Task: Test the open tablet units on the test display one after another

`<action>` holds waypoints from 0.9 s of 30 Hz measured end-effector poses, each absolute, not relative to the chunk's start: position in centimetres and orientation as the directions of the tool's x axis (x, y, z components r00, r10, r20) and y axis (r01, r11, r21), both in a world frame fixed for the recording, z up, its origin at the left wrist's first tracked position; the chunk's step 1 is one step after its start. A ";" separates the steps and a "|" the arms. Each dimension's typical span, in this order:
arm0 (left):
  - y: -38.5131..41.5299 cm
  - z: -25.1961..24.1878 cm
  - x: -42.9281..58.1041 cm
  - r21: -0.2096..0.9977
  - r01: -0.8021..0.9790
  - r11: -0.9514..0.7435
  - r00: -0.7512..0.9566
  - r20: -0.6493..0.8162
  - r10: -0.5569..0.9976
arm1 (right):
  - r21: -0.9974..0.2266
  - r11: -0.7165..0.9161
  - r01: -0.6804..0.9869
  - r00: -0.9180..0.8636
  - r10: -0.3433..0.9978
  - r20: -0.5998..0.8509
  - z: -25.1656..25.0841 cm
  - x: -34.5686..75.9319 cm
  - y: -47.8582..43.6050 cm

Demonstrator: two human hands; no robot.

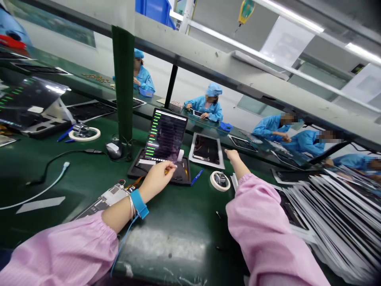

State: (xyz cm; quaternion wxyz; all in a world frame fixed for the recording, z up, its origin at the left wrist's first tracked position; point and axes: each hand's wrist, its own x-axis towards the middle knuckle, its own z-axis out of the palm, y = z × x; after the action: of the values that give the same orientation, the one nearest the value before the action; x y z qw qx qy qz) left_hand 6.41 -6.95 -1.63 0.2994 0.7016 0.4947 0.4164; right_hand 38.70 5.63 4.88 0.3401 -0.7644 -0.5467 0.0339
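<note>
My left hand [157,178] is closed in a pinch on a small thin tool, its tip at the lower edge of a raised tablet screen [165,136] that shows green bars. That screen stands tilted up from a dark fixture tray [139,170]. A blue wrist strap [139,203] with a cord sits on my left wrist. My right hand [233,156] reaches forward over the table towards a dark tablet panel on a white sheet [206,150]; its fingers are mostly hidden. A tape roll [220,180] lies just left of my right forearm.
A stack of several panels [333,226] fans out at the right. A circuit board assembly [104,200] lies under my left forearm. A blue pen [197,177], a mouse [114,150], white cable [56,174] and another fixture [35,107] sit around. Several people in blue coats work across the bench.
</note>
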 end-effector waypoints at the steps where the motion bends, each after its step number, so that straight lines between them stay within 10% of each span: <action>1: -7.1 -1.8 6.5 0.808 0.481 -0.340 0.205 0.273 0.940 | -0.537 -0.201 0.820 0.412 0.858 0.307 5.4 39.0 5.3; 8: -8.5 -2.5 7.6 0.601 0.659 -0.453 0.389 0.243 0.889 | -0.381 -0.110 0.918 0.246 0.911 0.330 9.7 45.0 -5.1; 15: -12.0 -2.5 14.5 0.643 0.423 -0.639 0.639 0.288 0.713 | -0.199 -0.008 0.980 0.025 0.996 0.083 4.0 48.8 -17.5; 21: -12.8 -1.1 26.0 0.898 0.257 -0.358 0.752 0.047 0.658 | -0.222 0.155 0.963 -0.070 0.935 0.348 -0.7 49.2 -19.6; 27: -9.6 0.3 35.5 0.903 0.429 -0.012 0.642 -0.295 0.707 | -0.365 0.170 0.915 -0.004 0.910 0.414 -1.2 50.9 -18.6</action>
State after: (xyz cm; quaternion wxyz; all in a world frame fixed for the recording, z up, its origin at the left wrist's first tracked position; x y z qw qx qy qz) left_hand 35.45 -9.56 0.32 0.5740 0.7011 0.4053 0.1213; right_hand 50.92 -18.62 -1.19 0.2883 -0.6440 -0.7086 -0.0044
